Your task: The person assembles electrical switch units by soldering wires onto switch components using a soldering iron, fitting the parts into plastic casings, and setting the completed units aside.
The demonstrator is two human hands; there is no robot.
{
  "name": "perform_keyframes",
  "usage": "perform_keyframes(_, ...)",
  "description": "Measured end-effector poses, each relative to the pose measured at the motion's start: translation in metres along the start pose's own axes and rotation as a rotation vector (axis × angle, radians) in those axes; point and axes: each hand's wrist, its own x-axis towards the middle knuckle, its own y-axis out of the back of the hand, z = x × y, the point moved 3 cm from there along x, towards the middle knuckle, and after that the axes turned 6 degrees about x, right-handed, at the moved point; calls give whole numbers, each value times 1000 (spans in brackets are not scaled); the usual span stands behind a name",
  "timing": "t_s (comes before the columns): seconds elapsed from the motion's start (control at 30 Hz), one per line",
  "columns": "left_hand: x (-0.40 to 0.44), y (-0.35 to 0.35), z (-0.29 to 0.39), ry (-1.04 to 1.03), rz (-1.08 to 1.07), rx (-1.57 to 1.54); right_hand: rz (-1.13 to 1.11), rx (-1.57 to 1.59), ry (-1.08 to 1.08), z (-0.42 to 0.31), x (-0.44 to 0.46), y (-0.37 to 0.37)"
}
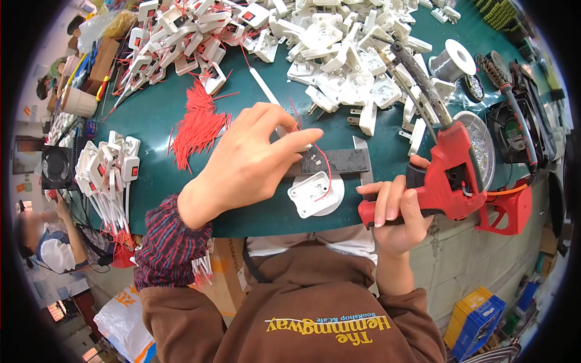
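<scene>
Here, the thin red wire [327, 163] is pinched at the fingertips of the left hand [239, 160], that grip being closed on it. From the pinch, the wire is curved down into the open white housing [299, 195], which is placed just below and to the right of the left grip, on a round white base [334, 204]. A dark block [342, 160] is seen just right of the same grip, with a metal strip [361, 145] at its far end. A white cable [261, 83] is extended beyond the left fingers.

By the right hand [396, 227], the handle of the red soldering gun [445, 181] is held in a closed grip; its metal rods are pointed away from the wearer, toward the pile of white plug parts [339, 36]. Right of the gun, a clear dish [482, 142] is set on the green counter [254, 222], and a white spool [458, 58] is stood farther beyond that grip.

Beyond and to the left of the left grip, cut red wires [196, 121] are heaped, with white pieces bearing red switches [200, 33] piled past them. More switch pieces [106, 163] are stacked well to its left.
</scene>
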Motion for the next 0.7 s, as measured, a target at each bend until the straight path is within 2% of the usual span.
perform_keyframes(0.07,2,-3,1,-4,-50,3,145,-80,-41,-2,-3,-9)
perform_keyframes(0.1,3,-4,0,-4,-49,2,144,-81,-40,-2,-7,-14)
perform_keyframes(0.17,4,-7,-1,-25,-16,1,96,-73,-66,-1,-18,-24)
perform_keyframes(0.2,3,-8,-1,-25,-16,1,10,-167,-24,1,-20,-31)
perform_keyframes(0.3,3,-11,-4,21,-16,-35,-10,-218,-73,4,-25,-37)
perform_keyframes(0.37,0,-6,-7,46,150,-104,-18,-226,-63,3,-25,-37)
perform_keyframes(0.5,-11,5,-12,150,293,-213,-36,-236,-49,4,-24,-36)
perform_keyframes(0.6,-26,19,-6,175,544,-235,-22,-258,-33,2,-25,-36)
perform_keyframes(0.7,-41,33,32,113,543,-99,12,-355,-34,-3,-30,-39)
